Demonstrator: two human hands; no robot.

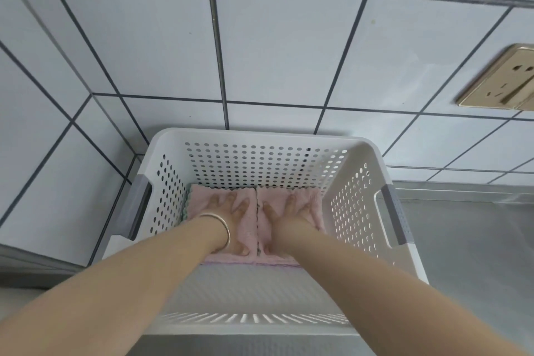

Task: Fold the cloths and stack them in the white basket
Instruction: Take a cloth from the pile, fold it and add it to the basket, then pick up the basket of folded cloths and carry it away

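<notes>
The white perforated basket (260,136) stands against the tiled wall, and both my arms reach down into it. Two folded pink cloths lie side by side on its floor. My left hand (228,211), with a silver bangle on the wrist, presses flat on the left pink cloth (247,235). My right hand (291,211) presses flat on the right pink cloth (316,206). The fingers of both hands are spread and straight. A green cloth edge (187,205) peeks out under the left pile, and a purple edge (231,263) shows along the front.
The basket has grey handles on its left side (137,205) and right side (394,211). It sits on a steel counter (468,240) in a corner of white tiled walls. A gold wall socket (502,81) is mounted at the upper right.
</notes>
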